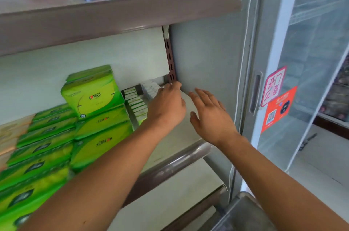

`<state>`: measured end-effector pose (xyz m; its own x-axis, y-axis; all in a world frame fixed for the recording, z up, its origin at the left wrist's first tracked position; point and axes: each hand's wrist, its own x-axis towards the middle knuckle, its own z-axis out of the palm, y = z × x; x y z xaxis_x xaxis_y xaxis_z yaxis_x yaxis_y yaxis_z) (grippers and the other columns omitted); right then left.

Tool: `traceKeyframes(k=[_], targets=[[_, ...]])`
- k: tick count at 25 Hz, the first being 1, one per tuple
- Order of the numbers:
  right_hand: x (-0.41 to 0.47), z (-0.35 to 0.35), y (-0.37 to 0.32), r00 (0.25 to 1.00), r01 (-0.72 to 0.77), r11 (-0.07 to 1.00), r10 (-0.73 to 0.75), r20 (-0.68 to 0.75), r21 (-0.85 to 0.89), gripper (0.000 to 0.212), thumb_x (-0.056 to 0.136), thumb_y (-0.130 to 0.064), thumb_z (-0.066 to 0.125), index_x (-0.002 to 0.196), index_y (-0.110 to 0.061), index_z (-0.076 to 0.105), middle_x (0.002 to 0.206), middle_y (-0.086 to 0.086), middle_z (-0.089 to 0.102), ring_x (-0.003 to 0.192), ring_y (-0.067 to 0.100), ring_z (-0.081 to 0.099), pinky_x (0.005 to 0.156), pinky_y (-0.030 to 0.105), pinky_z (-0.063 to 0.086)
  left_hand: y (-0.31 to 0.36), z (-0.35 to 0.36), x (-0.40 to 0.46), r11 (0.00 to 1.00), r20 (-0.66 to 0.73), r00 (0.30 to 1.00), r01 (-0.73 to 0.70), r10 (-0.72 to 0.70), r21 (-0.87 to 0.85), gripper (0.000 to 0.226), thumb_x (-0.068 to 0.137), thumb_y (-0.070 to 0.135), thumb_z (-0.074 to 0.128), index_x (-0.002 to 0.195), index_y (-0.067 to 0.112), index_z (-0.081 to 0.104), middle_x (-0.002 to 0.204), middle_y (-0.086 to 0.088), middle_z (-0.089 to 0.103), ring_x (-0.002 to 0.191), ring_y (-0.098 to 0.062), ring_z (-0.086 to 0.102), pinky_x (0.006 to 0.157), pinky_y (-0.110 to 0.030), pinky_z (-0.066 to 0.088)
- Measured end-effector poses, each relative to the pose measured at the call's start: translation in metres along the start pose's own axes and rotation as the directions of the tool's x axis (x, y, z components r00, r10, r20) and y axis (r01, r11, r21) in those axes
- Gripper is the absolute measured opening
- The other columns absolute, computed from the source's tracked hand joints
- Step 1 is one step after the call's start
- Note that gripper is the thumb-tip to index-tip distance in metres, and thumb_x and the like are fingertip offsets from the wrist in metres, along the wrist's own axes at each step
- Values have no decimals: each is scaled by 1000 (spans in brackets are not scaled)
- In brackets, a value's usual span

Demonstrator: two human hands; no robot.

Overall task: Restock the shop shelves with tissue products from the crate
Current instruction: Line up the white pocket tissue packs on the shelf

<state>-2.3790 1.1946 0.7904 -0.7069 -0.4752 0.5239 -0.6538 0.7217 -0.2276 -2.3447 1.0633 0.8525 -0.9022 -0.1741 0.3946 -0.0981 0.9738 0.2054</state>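
Reaching deep into the middle shelf (175, 147), the left hand (167, 105) has its fingertips on the small white tissue packs (150, 89) at the far right corner, looks like a pinch but it's blurry. Right hand (210, 115) hovers beside it, fingers spread, holding nothing. Green tissue packs (90, 92) stacked left.

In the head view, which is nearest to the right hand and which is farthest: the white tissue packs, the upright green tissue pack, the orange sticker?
From the right hand:
1. White tissue packs, to its left, at the shelf back.
2. Orange sticker, to its right, on the glass door.
3. Upright green tissue pack, far left.
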Motion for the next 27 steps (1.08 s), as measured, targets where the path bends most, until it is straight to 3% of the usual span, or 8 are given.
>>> traceKeyframes(k=[6, 12, 17, 21, 27], targets=[[-94, -30, -13, 992, -122, 991, 120, -39, -52, 57, 86, -22, 54, 141, -10, 44, 142, 11, 49, 130, 32, 46, 102, 46, 44, 13, 17, -89, 932, 43, 986, -136, 159, -336, 38, 94, 26, 50, 132, 24, 47, 128, -3, 57, 119, -22, 54, 93, -42, 47], [-205, -59, -40, 940, -341, 935, 342, -14, -100, 55, 89, -28, 51, 141, -13, 43, 142, 8, 49, 129, 31, 46, 103, 46, 44, 36, 32, -180, 831, 129, 951, -175, 282, -528, 37, 96, 32, 50, 132, 26, 46, 129, 4, 57, 113, -18, 58, 89, -35, 52], [-297, -55, -54, 845, -519, 843, 531, 64, -141, 58, 89, -23, 55, 144, -15, 38, 143, 7, 47, 127, 30, 47, 102, 48, 44, 56, 72, -250, 757, 277, 862, -169, 424, -631, 36, 96, 34, 51, 131, 26, 50, 122, 5, 61, 109, -18, 59, 90, -40, 51], [-362, -28, -50, 747, -644, 758, 652, 128, -106, 59, 89, -23, 55, 144, -16, 36, 138, 6, 50, 124, 30, 48, 98, 47, 45, 59, 125, -299, 764, 409, 786, -121, 464, -634, 36, 93, 35, 54, 128, 26, 53, 114, 7, 63, 104, -15, 61, 88, -38, 51], [-440, 48, -9, 521, -807, 580, 786, 332, -108, 52, 97, -30, 46, 146, -18, 34, 141, 2, 46, 127, 24, 46, 102, 34, 40, 44, 215, -330, 842, 682, 672, 161, 289, -515, 29, 92, 24, 57, 121, 22, 59, 103, 4, 68, 97, -19, 65, 88, -33, 50]])
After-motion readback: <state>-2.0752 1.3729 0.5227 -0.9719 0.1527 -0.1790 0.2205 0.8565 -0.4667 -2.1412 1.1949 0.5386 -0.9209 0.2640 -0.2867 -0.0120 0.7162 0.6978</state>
